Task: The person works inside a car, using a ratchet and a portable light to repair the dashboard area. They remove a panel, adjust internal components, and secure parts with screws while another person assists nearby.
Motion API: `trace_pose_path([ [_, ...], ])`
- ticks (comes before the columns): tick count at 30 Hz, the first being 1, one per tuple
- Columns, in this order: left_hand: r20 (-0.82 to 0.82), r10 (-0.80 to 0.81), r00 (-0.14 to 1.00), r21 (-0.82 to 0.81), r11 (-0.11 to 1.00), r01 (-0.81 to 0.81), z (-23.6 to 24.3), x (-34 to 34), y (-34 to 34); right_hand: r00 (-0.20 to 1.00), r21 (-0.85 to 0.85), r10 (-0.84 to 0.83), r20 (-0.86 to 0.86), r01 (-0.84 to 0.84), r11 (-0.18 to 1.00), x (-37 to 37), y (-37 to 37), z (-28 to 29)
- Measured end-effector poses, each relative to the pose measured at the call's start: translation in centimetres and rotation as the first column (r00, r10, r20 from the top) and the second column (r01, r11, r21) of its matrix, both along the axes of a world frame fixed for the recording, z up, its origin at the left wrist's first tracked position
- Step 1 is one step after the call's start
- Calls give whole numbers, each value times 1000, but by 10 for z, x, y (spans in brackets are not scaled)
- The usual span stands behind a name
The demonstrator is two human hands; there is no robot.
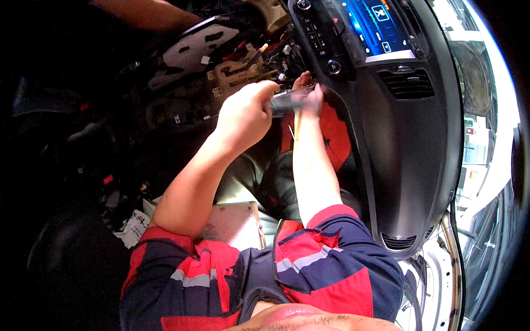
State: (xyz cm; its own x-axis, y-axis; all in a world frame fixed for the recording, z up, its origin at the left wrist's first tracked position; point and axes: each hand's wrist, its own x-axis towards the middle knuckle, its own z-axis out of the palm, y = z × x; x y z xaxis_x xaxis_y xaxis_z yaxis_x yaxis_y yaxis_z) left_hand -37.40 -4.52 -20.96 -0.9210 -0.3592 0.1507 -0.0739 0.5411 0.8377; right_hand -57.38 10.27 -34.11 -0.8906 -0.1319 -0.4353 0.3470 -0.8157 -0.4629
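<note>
My left hand point(245, 116) is closed around the near end of a dark, flat oblong piece point(288, 99), its fingertips mostly hidden. My right hand point(310, 103), smeared by motion, grips the other end, some fingers raised past its edge. I cannot make out what the piece is. It is held over a red item point(334, 138) with a thin tool or rod in front of it. Just beyond my hands lie exposed tan brackets point(232, 74), wiring and connectors of an opened car dashboard.
A black dashboard panel point(403, 154) with vents and a lit screen point(370, 27) runs down the right beside the windscreen. A pale board point(229, 218) is near my lap, white paper point(135, 229) at its left. Another person's arm point(143, 11) reaches in at top left.
</note>
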Motion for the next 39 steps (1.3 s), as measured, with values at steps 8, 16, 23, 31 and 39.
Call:
trace_pose_path([
  [8, -44, -148, 988, -302, 945, 128, 6, 6, 7, 999, 25, 27, 44, -28, 999, -10, 19, -15],
  [16, -119, -117, 986, -118, 988, 103, -3, 1, 7, 998, -61, 67, 4, -66, 996, -3, 22, -12],
  [23, 281, -16, 960, 896, 363, -256, 11, -5, -7, 995, -122, 88, -36, -92, 988, 5, 9, -1],
  [31, -17, -137, 990, -416, 902, 118, 5, 7, -9, 996, 151, -71, 49, 63, 986, -1, 1, -3],
  [39, 223, 44, 974, 534, 830, -160, 12, -3, -3, 997, 42, -73, 28, 72, 997, 7, 5, 8],
])
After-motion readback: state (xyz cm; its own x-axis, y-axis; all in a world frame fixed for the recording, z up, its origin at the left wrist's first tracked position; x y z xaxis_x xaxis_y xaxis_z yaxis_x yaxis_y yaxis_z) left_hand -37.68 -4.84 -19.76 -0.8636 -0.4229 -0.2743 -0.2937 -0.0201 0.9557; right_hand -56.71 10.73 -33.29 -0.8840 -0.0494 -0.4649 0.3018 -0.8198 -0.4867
